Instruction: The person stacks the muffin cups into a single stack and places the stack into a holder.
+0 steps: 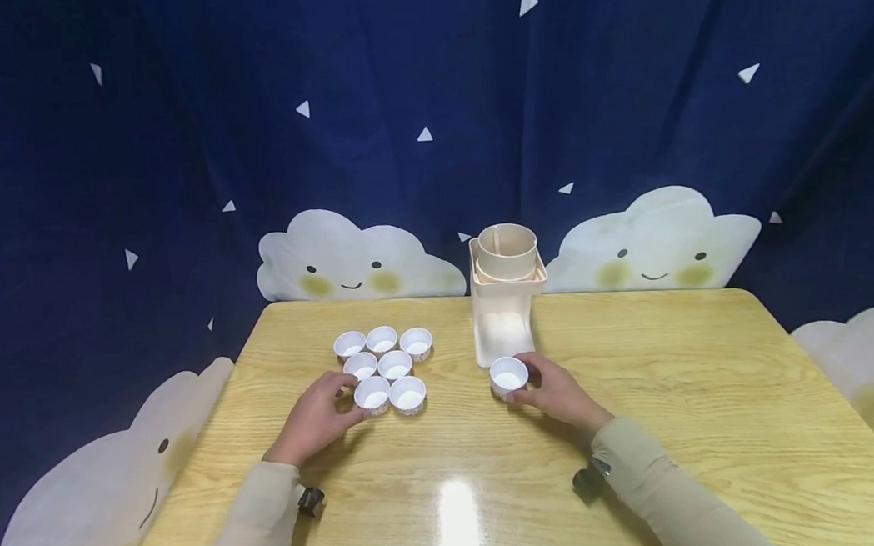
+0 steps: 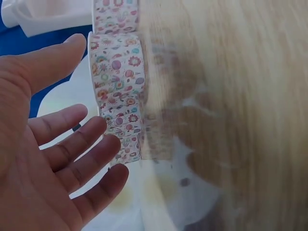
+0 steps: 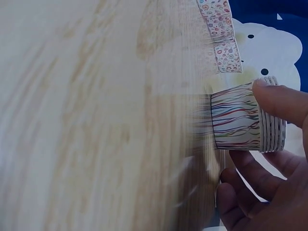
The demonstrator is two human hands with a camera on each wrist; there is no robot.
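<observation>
Several small white-lined paper baking cups (image 1: 408,394) stand upright in a close cluster left of centre. Their outsides carry a floral print (image 2: 118,67) in the left wrist view. My left hand (image 1: 316,416) is at the front left cup (image 1: 373,395), thumb and fingers spread apart around its side without gripping it. Towards the middle, my right hand (image 1: 560,392) holds a nested stack of paper baking cups (image 3: 238,118) between thumb and fingers. Coloured wavy stripes run along the stack's outside, and its layered rims show by the thumb.
Just behind the held stack stands a beige plastic holder (image 1: 502,332) with a round cylinder (image 1: 507,252) on top. The wooden table (image 1: 677,392) ends at a dark blue curtain (image 1: 425,73) with cloud faces. Black wrist cameras sit under both cuffs.
</observation>
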